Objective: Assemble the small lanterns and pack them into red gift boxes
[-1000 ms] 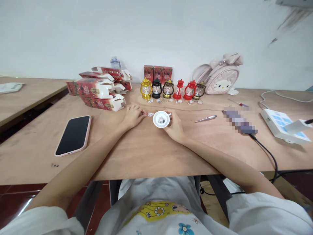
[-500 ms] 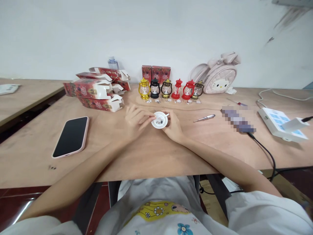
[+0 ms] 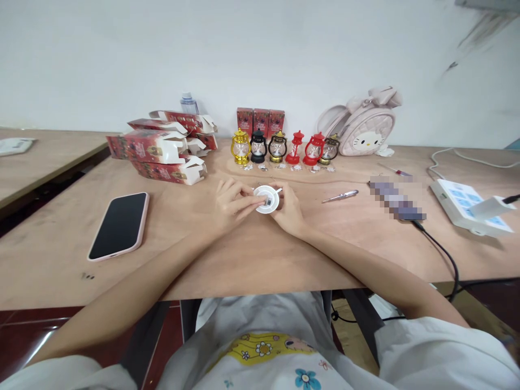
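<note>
My right hand (image 3: 289, 208) is closed around the side of a small white round base (image 3: 274, 206), with its hollow face turned up towards me. A little white tab sticks out at its upper right, and small dark and metallic parts show inside. My left hand (image 3: 234, 205) is closed, thumb and fingertips brought together inside the hollow. What lies between those fingertips is hidden. Beyond both hands stands a row of several miniature lanterns: a gold one (image 3: 241, 147), a black one (image 3: 258, 147), bronze ones (image 3: 277, 147) and red ones (image 3: 313, 149). Small pale tags lie before them.
Open red boxes (image 3: 156, 146) are heaped at the left, near a phone (image 3: 119, 225). Three upright red boxes (image 3: 260, 118) stand behind the lanterns. To the right are a screwdriver (image 3: 340, 196), a second phone (image 3: 396, 199), a power strip (image 3: 467, 206) and a pink bag (image 3: 368, 130).
My left hand has drawn its fingers together and moved slightly right, its fingertips now deeper inside the white base. My right hand keeps its hold.
</note>
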Demonstrator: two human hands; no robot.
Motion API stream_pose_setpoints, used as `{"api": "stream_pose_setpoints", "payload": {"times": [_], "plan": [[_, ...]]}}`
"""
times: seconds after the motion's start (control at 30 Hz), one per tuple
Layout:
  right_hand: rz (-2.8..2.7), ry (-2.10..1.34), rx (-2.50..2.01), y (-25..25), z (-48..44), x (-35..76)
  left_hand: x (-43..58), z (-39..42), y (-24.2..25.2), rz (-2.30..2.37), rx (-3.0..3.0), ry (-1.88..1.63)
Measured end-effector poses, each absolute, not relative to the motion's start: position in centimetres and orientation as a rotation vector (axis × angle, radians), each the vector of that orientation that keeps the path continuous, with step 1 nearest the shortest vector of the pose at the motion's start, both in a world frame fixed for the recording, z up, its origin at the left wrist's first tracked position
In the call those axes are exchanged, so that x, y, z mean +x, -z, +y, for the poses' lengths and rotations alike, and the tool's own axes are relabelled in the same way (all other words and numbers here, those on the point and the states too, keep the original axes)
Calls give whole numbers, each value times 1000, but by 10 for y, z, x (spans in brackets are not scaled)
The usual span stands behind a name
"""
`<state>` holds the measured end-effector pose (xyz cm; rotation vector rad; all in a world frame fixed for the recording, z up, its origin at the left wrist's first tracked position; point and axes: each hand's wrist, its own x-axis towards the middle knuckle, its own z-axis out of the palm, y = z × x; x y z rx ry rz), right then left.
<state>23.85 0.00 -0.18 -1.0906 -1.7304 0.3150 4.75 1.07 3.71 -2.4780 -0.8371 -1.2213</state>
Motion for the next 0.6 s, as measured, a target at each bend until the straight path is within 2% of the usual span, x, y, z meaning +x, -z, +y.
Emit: {"api": "stream_pose_setpoints", "payload": {"times": [0.2,0.43,0.6], "plan": [[-1710,-349,-1106,4,1,238,36,23,-39,-1189,-2405,1344],[-1713,-350,-1106,4,1,238,10,71,-16,-1565,-2456,761],[-1700,-370,-1103,2,-1,237,8,84,-7,-1630,-2544,594]]}}
